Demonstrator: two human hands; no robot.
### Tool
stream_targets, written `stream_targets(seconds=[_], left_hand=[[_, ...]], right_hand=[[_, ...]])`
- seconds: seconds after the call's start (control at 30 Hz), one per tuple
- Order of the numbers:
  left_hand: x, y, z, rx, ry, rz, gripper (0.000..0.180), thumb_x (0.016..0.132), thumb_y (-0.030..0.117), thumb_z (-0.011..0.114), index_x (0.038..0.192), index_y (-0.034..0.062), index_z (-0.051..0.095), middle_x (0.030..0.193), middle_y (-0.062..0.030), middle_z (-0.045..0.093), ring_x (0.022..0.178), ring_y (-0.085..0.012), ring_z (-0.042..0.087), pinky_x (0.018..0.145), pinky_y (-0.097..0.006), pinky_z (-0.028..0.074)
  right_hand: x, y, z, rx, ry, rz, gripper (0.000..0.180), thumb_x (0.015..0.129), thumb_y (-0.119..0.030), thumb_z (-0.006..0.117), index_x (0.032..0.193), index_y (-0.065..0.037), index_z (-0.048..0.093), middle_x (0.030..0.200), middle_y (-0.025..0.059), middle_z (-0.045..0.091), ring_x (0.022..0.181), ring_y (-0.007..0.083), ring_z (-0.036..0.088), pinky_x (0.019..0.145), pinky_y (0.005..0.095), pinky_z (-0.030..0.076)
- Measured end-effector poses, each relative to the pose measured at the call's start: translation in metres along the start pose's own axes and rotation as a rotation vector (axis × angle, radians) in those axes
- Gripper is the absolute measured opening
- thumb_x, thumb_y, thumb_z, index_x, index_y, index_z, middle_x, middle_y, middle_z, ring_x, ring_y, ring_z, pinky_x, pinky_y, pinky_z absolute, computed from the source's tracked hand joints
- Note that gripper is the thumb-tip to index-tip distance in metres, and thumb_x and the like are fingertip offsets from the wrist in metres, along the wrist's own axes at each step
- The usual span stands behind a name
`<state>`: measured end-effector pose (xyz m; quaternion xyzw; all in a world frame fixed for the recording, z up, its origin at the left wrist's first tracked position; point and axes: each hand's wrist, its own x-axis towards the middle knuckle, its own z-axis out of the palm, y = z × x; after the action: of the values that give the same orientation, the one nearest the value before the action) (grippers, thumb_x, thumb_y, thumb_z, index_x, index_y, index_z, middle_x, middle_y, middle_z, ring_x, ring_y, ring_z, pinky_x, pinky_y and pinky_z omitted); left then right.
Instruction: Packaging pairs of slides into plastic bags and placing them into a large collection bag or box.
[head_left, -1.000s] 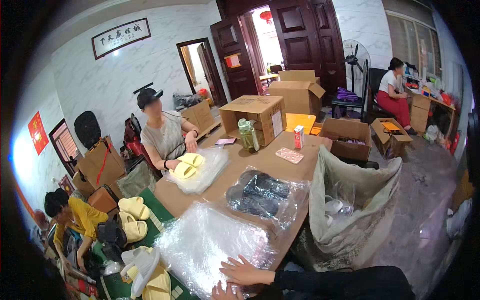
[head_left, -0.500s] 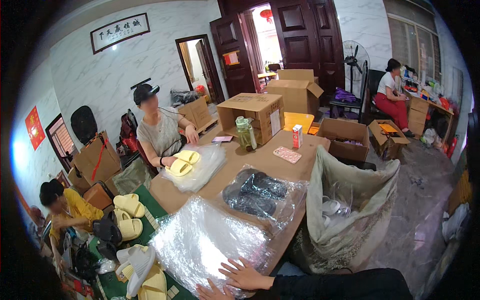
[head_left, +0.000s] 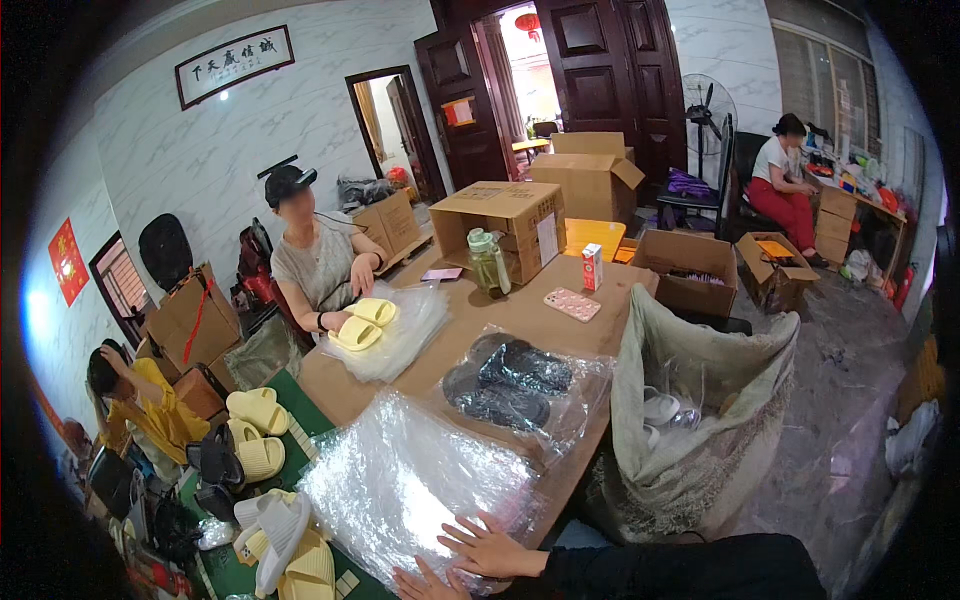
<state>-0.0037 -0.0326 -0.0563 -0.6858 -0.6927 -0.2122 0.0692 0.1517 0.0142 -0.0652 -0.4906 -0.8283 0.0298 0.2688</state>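
The left hand, cut off by the lower edge, and the right hand rest on a stack of clear plastic bags at the near end of the table, fingers spread and gripping nothing. The bags look light, limp and slippery, probably best taken by a loose edge or corner; glare hides how many there are. Beyond, wrinkled film blurs black slippers; the sack to the right half-hides whitish contents.
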Motion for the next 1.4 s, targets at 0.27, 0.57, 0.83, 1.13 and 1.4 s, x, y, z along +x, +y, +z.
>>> stream_targets(seconds=[0.27, 0.57, 0.83, 1.13, 1.4], left_hand=[[0.003, 0.001, -0.006, 0.047, -0.039, -0.009, 0.064, 0.095, 0.049, 0.039, 0.147, 0.0131, 0.028, 0.143, -0.0341, 0.027, 0.134, -0.0481, 0.026, 0.107, -0.06, 0.02], [-0.004, -0.005, 0.002, 0.084, -0.033, -0.02, 0.064, 0.093, 0.049, 0.042, 0.146, 0.0138, 0.031, 0.143, -0.0339, 0.029, 0.133, -0.0478, 0.028, 0.106, -0.06, 0.022], [0.05, -0.024, -0.076, -0.354, -0.157, -0.145, 0.039, 0.084, 0.023, 0.063, 0.117, 0.0035, 0.058, 0.106, -0.0178, 0.063, 0.1, -0.0362, 0.055, 0.088, -0.047, 0.039], [0.097, -0.112, -0.102, -0.13, 0.36, -0.268, 0.065, 0.081, 0.02, 0.065, 0.137, 0.001, 0.039, 0.139, -0.0278, 0.037, 0.129, -0.0432, 0.035, 0.107, -0.051, 0.027], [0.149, -0.173, -0.099, 0.178, 0.023, -0.318, 0.06, 0.079, 0.027, 0.066, 0.13, 0.0029, 0.045, 0.129, -0.0161, 0.051, 0.128, -0.0353, 0.039, 0.106, -0.055, 0.023]], right_hand=[[0.002, 0.0, -0.003, 0.01, -0.027, -0.005, 0.059, 0.096, -0.048, 0.037, 0.145, -0.015, 0.033, 0.149, 0.0078, 0.035, 0.137, 0.0282, 0.031, 0.111, 0.0502, 0.014], [-0.001, 0.0, -0.003, 0.029, 0.045, -0.03, 0.058, 0.096, -0.046, 0.04, 0.145, -0.016, 0.033, 0.148, 0.0072, 0.035, 0.136, 0.0281, 0.034, 0.11, 0.0515, 0.017], [0.007, 0.002, -0.023, -0.349, -0.263, -0.033, 0.058, 0.097, -0.052, 0.026, 0.146, -0.021, 0.031, 0.151, 0.0069, 0.032, 0.138, 0.0274, 0.03, 0.11, 0.0544, 0.012], [0.004, -0.001, -0.012, -0.01, 0.011, -0.003, 0.05, 0.091, -0.041, 0.05, 0.134, -0.014, 0.05, 0.138, 0.0123, 0.048, 0.129, 0.0339, 0.04, 0.11, 0.0569, 0.015], [0.003, 0.002, -0.009, 0.011, 0.05, -0.018, 0.05, 0.09, -0.041, 0.052, 0.132, -0.014, 0.051, 0.137, 0.0109, 0.049, 0.13, 0.0331, 0.039, 0.109, 0.0561, 0.015]])
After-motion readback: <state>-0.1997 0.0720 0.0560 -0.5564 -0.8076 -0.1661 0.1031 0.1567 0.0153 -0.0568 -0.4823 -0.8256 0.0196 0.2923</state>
